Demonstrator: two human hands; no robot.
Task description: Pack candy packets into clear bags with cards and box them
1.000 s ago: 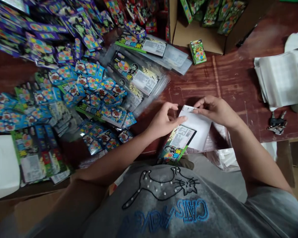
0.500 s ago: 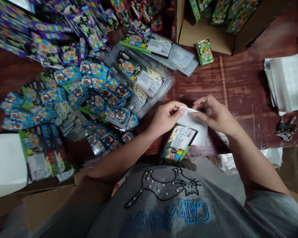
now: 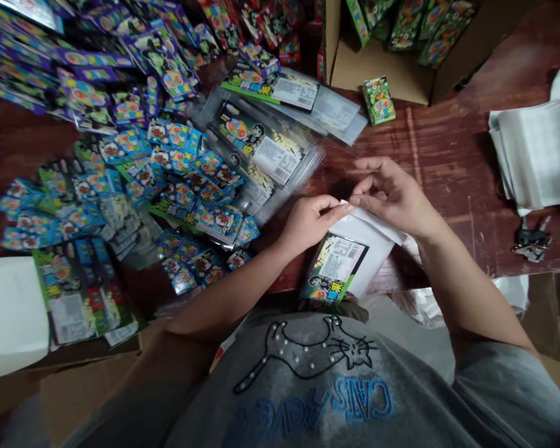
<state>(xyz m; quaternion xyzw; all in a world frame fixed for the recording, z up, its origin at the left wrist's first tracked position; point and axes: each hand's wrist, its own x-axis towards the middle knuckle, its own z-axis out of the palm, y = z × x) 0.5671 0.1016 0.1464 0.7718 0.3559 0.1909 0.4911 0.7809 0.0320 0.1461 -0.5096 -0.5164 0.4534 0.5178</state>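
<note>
Paper (image 3: 376, 246): far edge pinched in our left hand (image 3: 308, 221) and right hand (image 3: 394, 196).
Extends bodyward from our closed fingers (image 3: 340, 213); printed packet (image 3: 333, 267) alongside, left hand nearer, long axis slanting our way.

- A gray shirt (image 3: 401, 367) with short sleeves (image 3: 499, 386)
- A cat (image 3: 292, 342) made of black lines
- Little white beads (image 3: 307, 350) on the cat
- Big blue letters (image 3: 361, 398)

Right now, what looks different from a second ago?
The right hand has moved in toward the left hand, their fingertips now close together at the white sheet's top edge, which shows a folded strip. Both hands remain on the sheet. The small green box, keys and printed packet stayed put.
</note>
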